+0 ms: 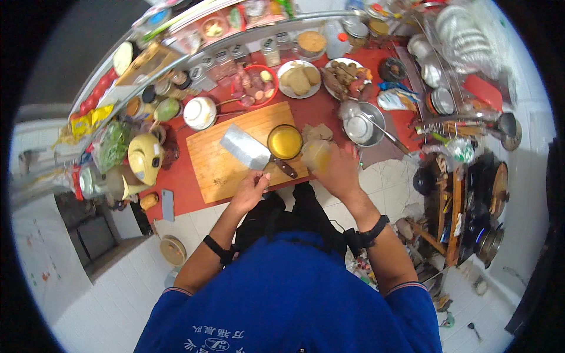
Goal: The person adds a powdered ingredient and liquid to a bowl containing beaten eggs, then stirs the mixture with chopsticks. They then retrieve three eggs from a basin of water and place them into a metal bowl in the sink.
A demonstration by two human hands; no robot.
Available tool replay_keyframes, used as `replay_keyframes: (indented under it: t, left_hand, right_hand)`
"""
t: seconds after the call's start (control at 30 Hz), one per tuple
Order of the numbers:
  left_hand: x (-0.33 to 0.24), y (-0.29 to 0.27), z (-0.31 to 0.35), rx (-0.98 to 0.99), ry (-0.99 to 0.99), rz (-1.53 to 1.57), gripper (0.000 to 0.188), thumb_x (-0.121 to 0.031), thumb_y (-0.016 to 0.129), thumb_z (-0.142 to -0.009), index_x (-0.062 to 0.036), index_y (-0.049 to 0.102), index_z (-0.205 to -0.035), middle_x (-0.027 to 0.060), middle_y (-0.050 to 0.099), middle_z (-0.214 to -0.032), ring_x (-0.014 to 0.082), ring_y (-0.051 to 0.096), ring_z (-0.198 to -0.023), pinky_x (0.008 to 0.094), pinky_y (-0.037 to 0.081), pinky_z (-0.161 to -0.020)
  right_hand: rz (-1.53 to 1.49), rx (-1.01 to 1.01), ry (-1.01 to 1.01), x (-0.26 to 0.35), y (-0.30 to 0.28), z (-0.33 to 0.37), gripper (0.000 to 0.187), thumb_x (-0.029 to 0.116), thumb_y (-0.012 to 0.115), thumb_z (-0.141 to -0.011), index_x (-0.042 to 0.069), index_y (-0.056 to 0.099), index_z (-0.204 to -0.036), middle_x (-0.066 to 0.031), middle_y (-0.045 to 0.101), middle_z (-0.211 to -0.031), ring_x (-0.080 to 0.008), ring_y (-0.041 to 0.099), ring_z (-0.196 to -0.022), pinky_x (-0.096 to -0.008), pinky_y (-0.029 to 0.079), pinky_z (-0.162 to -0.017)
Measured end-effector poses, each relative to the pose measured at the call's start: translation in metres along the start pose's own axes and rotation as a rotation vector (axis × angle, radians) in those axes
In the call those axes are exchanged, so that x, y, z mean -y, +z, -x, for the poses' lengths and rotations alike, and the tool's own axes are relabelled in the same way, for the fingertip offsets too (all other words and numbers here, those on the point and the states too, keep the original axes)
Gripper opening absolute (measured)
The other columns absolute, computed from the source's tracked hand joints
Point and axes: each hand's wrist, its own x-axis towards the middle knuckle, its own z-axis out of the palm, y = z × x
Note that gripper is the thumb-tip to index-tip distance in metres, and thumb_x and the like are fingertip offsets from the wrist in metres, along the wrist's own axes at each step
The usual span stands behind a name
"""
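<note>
Cutting board of pale, grained wood (212, 179), flat and rectangular, lies before you on a smooth red table cover (181, 187). Your right hand (340, 170) grips a translucent, yellow-tinted, rounded object (318, 154) at the board's right side; motion blurs its outline, so exact form and material are uncertain. Your left hand (253, 187) is at the board's front edge, fingers curled toward the thumb; you cannot tell from this view whether they pinch anything. Just beyond the left fingertips: a broad rectangular metal cleaver (244, 147), blade lying flat, dull grey and mottled, its riveted dark-brown handle angled toward your right. Next to it, touching or nearly so, a round, glossy amber-yellow dish (285, 142) with a dark rim. Crumpled beige cloth-like material (316, 133) is just beyond your right hand. Farther right: a round, shiny steel pot (376, 136).
</note>
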Motion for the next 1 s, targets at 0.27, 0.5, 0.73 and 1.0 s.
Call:
replay_keyframes:
  t: [0.27, 0.5, 0.73, 1.0]
  left_hand:
    - [0.055, -0.04, 0.029, -0.089, -0.041, 0.141, 0.042, -0.037, 0.058, -0.108, 0.0045, 0.06, -0.115, 0.0079, 0.069, -0.097, 0.0154, 0.065, -0.088, 0.0308, 0.054, -0.081]
    - [0.088, -0.046, 0.047, -0.145, 0.011, 0.142, 0.044, -0.038, 0.06, -0.107, 0.0055, 0.062, -0.114, 0.0115, 0.07, -0.095, 0.0167, 0.066, -0.085, 0.0329, 0.055, -0.079]
    - [0.097, -0.051, 0.049, -0.171, 0.058, 0.164, 0.052, -0.043, 0.062, -0.105, 0.0069, 0.062, -0.119, 0.0162, 0.073, -0.097, 0.0207, 0.07, -0.085, 0.0356, 0.056, -0.079]
    - [0.106, -0.067, 0.055, -0.171, 0.027, 0.173, 0.055, -0.045, 0.062, -0.105, 0.0069, 0.06, -0.122, 0.0159, 0.073, -0.1, 0.0206, 0.07, -0.084, 0.0346, 0.057, -0.076]
  right_hand:
    - [0.0, -0.052, -0.045, 0.044, -0.016, -0.025, 0.088, 0.022, 0.089, -0.074, -0.002, 0.045, -0.147, -0.0232, 0.065, -0.127, -0.0411, 0.062, -0.12, -0.0504, 0.05, -0.1]
    - [-0.049, -0.181, -0.15, 0.055, 0.004, -0.024, 0.075, 0.023, 0.091, -0.073, -0.002, 0.054, -0.133, -0.0231, 0.068, -0.115, -0.0422, 0.067, -0.108, -0.0525, 0.054, -0.092]
    - [0.085, -0.237, -0.168, 0.049, 0.009, -0.018, 0.069, 0.022, 0.091, -0.071, -0.004, 0.056, -0.125, -0.0245, 0.069, -0.114, -0.0427, 0.068, -0.107, -0.0517, 0.055, -0.093]
    - [0.221, -0.068, -0.042, 0.031, 0.045, -0.014, 0.078, 0.03, 0.092, -0.07, -0.004, 0.053, -0.128, -0.0254, 0.069, -0.113, -0.0432, 0.067, -0.107, -0.053, 0.054, -0.093]
